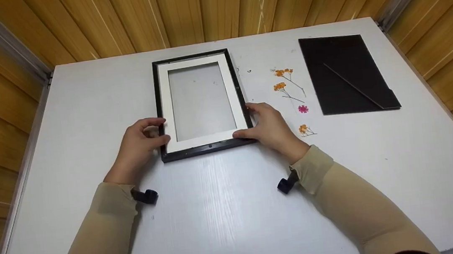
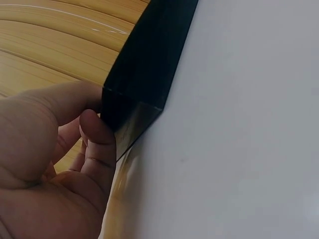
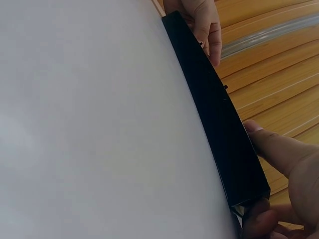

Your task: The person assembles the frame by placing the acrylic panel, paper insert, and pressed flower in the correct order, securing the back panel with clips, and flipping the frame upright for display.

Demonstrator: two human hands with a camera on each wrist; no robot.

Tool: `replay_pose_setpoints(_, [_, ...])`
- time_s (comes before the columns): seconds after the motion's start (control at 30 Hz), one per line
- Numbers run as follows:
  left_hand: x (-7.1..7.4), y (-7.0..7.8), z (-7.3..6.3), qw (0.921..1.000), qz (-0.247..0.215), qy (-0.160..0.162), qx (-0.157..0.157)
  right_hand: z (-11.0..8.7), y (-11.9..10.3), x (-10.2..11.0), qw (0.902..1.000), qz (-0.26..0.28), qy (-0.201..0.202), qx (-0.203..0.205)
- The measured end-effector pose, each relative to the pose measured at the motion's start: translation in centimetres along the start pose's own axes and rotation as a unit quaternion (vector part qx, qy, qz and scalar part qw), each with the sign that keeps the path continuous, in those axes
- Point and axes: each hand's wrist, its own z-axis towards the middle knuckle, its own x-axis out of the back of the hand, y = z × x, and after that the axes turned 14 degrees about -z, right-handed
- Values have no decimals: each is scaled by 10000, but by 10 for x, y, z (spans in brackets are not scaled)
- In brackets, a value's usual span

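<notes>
A black picture frame [image 1: 195, 151] lies on the white table with a white mat [image 1: 167, 103] inside it, around a rectangular opening. My left hand [image 1: 137, 142] grips the frame's left side near the front corner, thumb and forefinger over its edge. At the opposite side, my right hand [image 1: 270, 124] holds the front right corner; its thumb [image 1: 245, 133] lies across the mat and the fingers reach along the outer edge. The left wrist view shows the black frame [image 2: 144, 64] from its corner. In the right wrist view the frame's front side [image 3: 214, 109] stretches between both hands.
Right of the frame lie dried orange flower sprigs [image 1: 280, 86], a small pink flower [image 1: 303, 109] and another orange sprig [image 1: 303, 129]. Beyond them is a black backing board [image 1: 341, 56] with a stand flap. A wood-plank wall [image 1: 197, 12] borders the table's far edge.
</notes>
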Motion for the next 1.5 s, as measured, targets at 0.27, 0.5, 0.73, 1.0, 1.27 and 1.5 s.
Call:
replay_pose_setpoints(0.27, [1, 0, 1, 10000, -50, -14, 43, -1, -2, 2, 9999, -48, -85, 45])
replay_pose_setpoints(0.5, [0, 1, 1, 10000, -42, -15, 4, -1, -2, 1, 10000, -47, -19, -40])
replay_pose_setpoints(0.73, [-1, 2, 0, 9999, -49, -30, 99, -1, -2, -1, 9999, 75, 26, -92])
replay_pose_setpoints(1.0, [0, 1, 1, 10000, 24, -21, -35, 1, -5, 0, 9998, -145, 19, -138])
replay_pose_setpoints(1.27, [2, 0, 0, 9998, 113, -40, -158, -1, -9, 1, 9994, -311, -141, -64])
replay_pose_setpoints(1.5, [1, -2, 2, 9999, 99, -43, -90, -6, -16, -3, 9974, -715, 38, 42])
